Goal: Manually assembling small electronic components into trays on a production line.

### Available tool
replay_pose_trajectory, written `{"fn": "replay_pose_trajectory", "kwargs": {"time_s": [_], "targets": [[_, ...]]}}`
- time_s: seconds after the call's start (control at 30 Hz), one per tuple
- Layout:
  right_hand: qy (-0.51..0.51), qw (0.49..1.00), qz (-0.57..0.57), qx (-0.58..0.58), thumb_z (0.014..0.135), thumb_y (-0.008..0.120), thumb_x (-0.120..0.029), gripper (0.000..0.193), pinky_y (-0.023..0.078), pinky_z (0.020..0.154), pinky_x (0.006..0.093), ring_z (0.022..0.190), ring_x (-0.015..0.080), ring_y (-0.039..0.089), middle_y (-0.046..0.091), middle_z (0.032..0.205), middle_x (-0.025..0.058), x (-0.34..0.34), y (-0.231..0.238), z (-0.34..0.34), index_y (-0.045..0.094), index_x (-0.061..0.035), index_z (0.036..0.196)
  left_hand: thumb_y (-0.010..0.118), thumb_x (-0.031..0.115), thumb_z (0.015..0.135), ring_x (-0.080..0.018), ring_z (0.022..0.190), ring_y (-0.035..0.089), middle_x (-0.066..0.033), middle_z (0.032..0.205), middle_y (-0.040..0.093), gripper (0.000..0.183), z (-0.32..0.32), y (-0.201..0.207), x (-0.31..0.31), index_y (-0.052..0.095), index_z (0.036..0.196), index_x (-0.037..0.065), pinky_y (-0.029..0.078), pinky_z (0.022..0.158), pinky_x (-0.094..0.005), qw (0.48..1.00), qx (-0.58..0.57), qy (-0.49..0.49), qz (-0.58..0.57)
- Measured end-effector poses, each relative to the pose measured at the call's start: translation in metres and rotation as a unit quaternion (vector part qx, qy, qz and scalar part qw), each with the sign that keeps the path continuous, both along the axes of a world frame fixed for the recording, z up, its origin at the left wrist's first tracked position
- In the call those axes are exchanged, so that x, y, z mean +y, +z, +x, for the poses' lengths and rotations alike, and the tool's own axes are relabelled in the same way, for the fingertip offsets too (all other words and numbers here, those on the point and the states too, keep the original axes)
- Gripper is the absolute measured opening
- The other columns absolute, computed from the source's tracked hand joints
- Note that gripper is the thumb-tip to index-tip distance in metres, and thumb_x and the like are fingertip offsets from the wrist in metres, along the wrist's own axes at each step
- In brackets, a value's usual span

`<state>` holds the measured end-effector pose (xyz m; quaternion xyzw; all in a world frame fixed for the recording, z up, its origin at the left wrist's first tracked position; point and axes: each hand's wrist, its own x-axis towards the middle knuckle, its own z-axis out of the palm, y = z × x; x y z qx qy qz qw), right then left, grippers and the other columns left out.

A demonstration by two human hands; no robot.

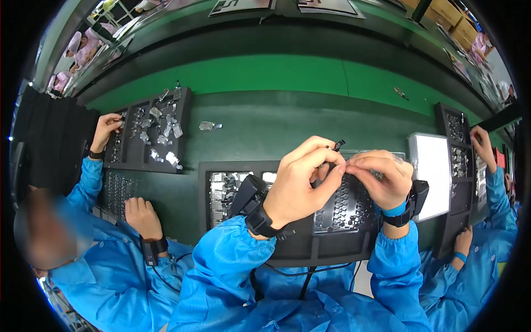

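My left hand (301, 182) and my right hand (381, 177) meet fingertip to fingertip above a black moulded tray (343, 207). Between the fingers of my left hand sits a small dark part (337, 146), its tip sticking up past the thumb. My right hand pinches at the same spot; what it holds is hidden by the fingers. Both wrists carry black bands over blue sleeves. The tray below has rows of small cells, and a compartment (221, 191) on its left holds several shiny metal pieces.
A person on my left reaches into another black tray (152, 130) of metal pieces. A person on my right works at a tall black tray (459, 160). A white lit panel (432, 174) stands beside my right hand. A loose metal piece (209, 126) lies on the green conveyor.
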<state>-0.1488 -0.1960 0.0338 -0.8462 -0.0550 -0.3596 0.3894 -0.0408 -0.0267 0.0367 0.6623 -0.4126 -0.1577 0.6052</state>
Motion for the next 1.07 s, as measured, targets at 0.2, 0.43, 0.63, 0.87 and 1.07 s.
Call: {"fn": "replay_pose_trajectory", "kwargs": {"time_s": [0.2, 0.43, 0.63, 0.87, 1.07], "targets": [[0.018, 0.999, -0.029, 0.003, 0.073, 0.085, 0.004, 0.023, 0.060, 0.069, 0.0316, 0.081, 0.0253, 0.075, 0.075, 0.088, 0.0108, 0.002, 0.001, 0.007, 0.073, -0.0013, 0.091, 0.071, 0.001, 0.088, -0.0095, 0.057, 0.052, -0.0116, 0.102, 0.065, 0.006, 0.001, -0.012, -0.003, 0.069, 0.093, -0.001, 0.045, 0.055, -0.0266, 0.998, -0.043, 0.038, -0.020], [0.008, 1.000, 0.012, 0.009, 0.077, 0.079, 0.009, 0.025, 0.056, 0.064, 0.0288, 0.074, 0.0201, 0.071, 0.074, 0.090, 0.0109, 0.006, -0.001, 0.006, 0.071, -0.0016, 0.098, 0.069, 0.001, 0.091, -0.0092, 0.058, 0.059, -0.0121, 0.102, 0.065, 0.007, -0.001, -0.013, -0.005, 0.068, 0.096, -0.003, 0.047, 0.054, -0.0263, 0.999, -0.027, 0.041, -0.024], [-0.007, 0.999, 0.041, 0.034, 0.079, 0.076, 0.007, 0.028, 0.053, 0.062, 0.0253, 0.071, 0.0134, 0.067, 0.073, 0.092, 0.0079, 0.006, -0.010, 0.007, 0.063, -0.0033, 0.102, 0.065, 0.001, 0.094, -0.0166, 0.065, 0.063, -0.0136, 0.105, 0.065, 0.007, 0.000, -0.017, -0.005, 0.069, 0.097, -0.003, 0.049, 0.057, -0.0282, 0.999, 0.009, 0.032, -0.009], [-0.006, 0.995, 0.090, 0.042, 0.083, 0.073, 0.007, 0.033, 0.049, 0.062, 0.0231, 0.069, 0.0080, 0.059, 0.073, 0.091, 0.0076, 0.000, -0.015, 0.005, 0.049, -0.0060, 0.102, 0.056, -0.006, 0.099, -0.0156, 0.091, 0.069, -0.0124, 0.108, 0.071, 0.028, 0.009, -0.011, 0.003, 0.056, 0.126, -0.004, 0.056, 0.079, -0.0266, 0.992, 0.097, -0.001, 0.078], [-0.017, 0.992, 0.078, 0.100, 0.086, 0.077, 0.003, 0.036, 0.049, 0.062, 0.0227, 0.068, 0.0076, 0.057, 0.073, 0.095, 0.0070, 0.001, -0.014, 0.005, 0.048, -0.0074, 0.104, 0.062, -0.001, 0.099, -0.0131, 0.081, 0.069, -0.0128, 0.104, 0.074, 0.031, 0.014, -0.010, 0.004, 0.058, 0.130, -0.003, 0.056, 0.072, -0.0259, 0.968, 0.229, -0.040, 0.097]]}}
